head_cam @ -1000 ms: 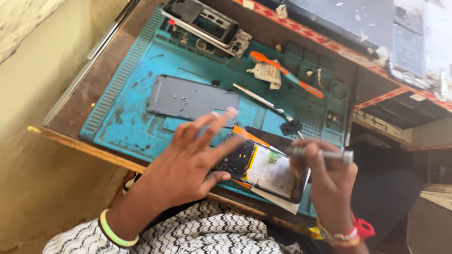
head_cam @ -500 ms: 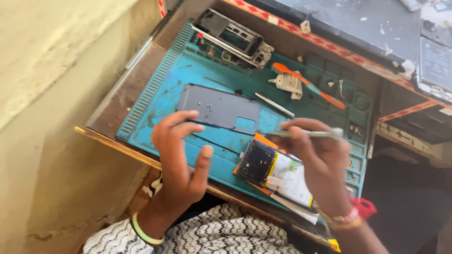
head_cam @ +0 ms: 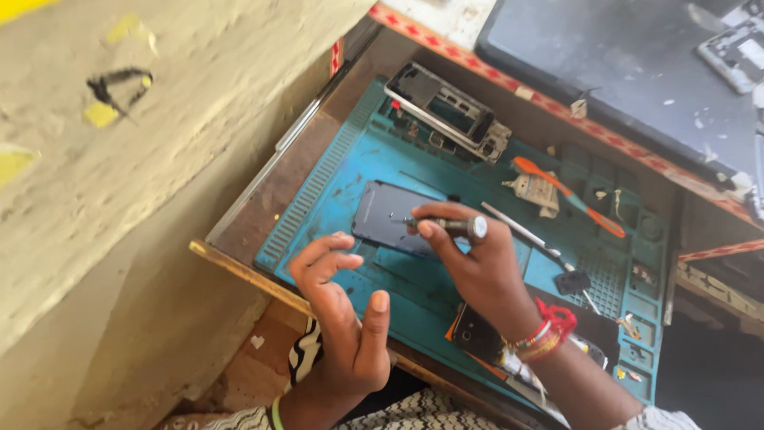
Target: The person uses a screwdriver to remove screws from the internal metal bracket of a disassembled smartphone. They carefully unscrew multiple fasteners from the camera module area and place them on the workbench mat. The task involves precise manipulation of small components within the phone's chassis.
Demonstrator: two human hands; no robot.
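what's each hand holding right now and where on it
The right hand pinches a slim metal screwdriver around its handle, tip toward the dark phone back panel. The left hand is open, holding nothing.

I have just one view, from the camera worn on the head. It looks down from above and is tipped, so the edges of the blue mat run slanted across the picture. It sits close: my left hand and right hand fill the lower middle, and my arms come in from the bottom edge. Past my fingertips I see the far end of the mat and a dark tray at the top. Left of my left hand a pale wall fills much of the picture. There is no second view to share anything with.
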